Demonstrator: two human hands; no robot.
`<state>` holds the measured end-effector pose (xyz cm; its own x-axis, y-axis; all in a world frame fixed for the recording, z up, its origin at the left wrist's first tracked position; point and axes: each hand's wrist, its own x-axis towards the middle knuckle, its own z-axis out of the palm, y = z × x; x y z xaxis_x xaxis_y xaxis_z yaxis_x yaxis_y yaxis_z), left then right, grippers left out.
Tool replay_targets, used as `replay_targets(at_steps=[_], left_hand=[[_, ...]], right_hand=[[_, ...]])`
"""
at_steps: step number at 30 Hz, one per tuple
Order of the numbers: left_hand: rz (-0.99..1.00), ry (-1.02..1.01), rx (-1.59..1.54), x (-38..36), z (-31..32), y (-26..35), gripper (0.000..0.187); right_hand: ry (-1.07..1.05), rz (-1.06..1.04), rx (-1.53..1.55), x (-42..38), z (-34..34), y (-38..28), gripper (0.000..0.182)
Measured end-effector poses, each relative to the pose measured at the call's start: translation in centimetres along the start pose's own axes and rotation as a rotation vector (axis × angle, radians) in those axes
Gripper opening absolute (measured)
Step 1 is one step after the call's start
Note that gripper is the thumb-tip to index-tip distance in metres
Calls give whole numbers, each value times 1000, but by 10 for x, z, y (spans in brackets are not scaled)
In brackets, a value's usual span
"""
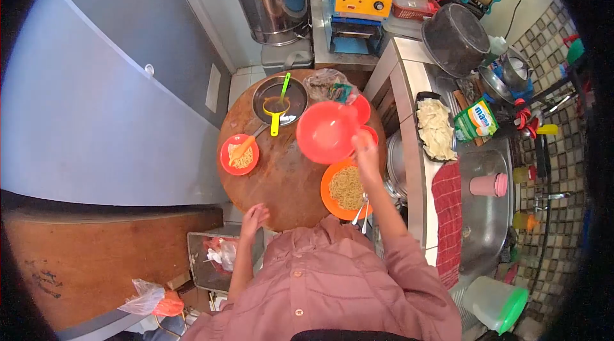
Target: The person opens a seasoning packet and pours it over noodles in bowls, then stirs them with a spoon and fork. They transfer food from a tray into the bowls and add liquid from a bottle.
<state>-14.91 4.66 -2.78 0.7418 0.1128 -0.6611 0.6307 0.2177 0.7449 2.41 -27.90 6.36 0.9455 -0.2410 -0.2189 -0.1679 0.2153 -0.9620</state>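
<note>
My right hand point(366, 150) grips the rim of a red bowl point(327, 131), held tilted above the right side of the round wooden table; its inside faces me. Two more red bowls, one behind it point(362, 111) and one near my fingers point(370, 136), are partly hidden. Below my right hand, an orange plate point(326, 203) carries noodles point(346, 189), with a spoon and fork point(364, 210) at its edge. My left hand point(256, 216) hangs by the front table edge, fingers loosely apart, holding nothing. A small red bowl point(255, 165) holds noodles under an orange utensil point(240, 149).
On the wooden table point(275, 181) stand a dark pan point(259, 95) with a yellow strainer point(275, 107) and a clear plastic bag point(326, 82). To the right, the counter bears a black tray of pale food point(435, 128), a red cloth point(446, 219) and a sink point(473, 232).
</note>
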Motion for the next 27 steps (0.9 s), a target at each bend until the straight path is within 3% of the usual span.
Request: replay_targets(at_steps=[1,4,8,12,15,17,19,22,24,27], left_hand=[[-7,6,-2,-2,8,7,34],[-44,-44,-163,-1,30,23,34],[-77,-69,-256,23,34,-5,29],[-23,24,-254,46,28,-35,24],[-7,81,-218,47,33,-27,22],[-7,89,-254,61,33,-34,21],[-7,101,-292,67,36,-32,20],[-8,169,-236,71,44,-25,19],[-51,162,-264,75,47,-23,19],[-92,163,-318,81,48,-27,20]], right_hand=[[-22,139,-10,-22,10,13,22],[-136,292,-146,-60,23,74,23],[-213,433,-160,-89,34,133,24],[-252,385,-206,-100,38,147,25],[-227,492,-368,-88,40,139,29],[-78,173,-698,-66,26,165,38],[152,-39,-664,-42,21,157,43],[192,-35,-611,-2,8,143,54],[251,-234,-597,27,2,156,71],[161,-195,-549,51,3,153,86]])
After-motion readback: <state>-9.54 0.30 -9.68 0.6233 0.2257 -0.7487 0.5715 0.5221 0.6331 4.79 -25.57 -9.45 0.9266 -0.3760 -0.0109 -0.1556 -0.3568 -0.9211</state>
